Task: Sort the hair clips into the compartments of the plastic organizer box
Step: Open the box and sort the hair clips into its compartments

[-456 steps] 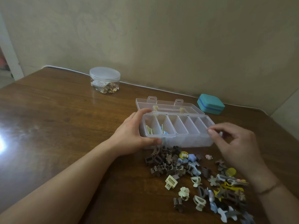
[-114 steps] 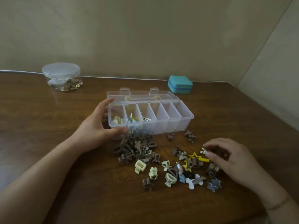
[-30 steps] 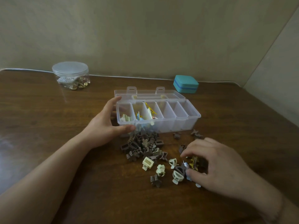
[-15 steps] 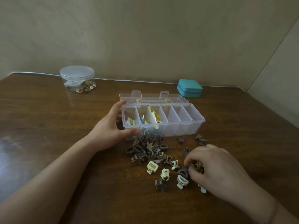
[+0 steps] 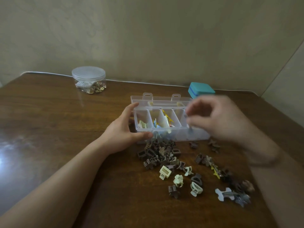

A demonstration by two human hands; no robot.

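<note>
The clear plastic organizer box (image 5: 182,134) stands open in mid-table, its lid folded back. My left hand (image 5: 121,130) grips its left end, thumb along the front wall. The three leftmost compartments hold cream, blue and yellow clips. My right hand (image 5: 218,119), blurred by motion, hovers over the box's right compartments and pinches a small grey hair clip (image 5: 189,124) between thumb and fingers. A pile of brown hair clips (image 5: 160,153) lies in front of the box. Cream clips (image 5: 178,180), a yellow star clip (image 5: 215,170) and a white clip (image 5: 224,194) are scattered nearer me.
A round clear jar (image 5: 88,79) with a lid and small gold pieces stands at the back left. A teal case (image 5: 200,89) sits behind the box near the wall. A white cable runs along the table's back edge. The wooden table (image 5: 49,137) ends at the right.
My right hand has lifted from the scattered clips near me and moved up over the box's right compartments, carrying a small clip. My left hand has stayed on the box.
</note>
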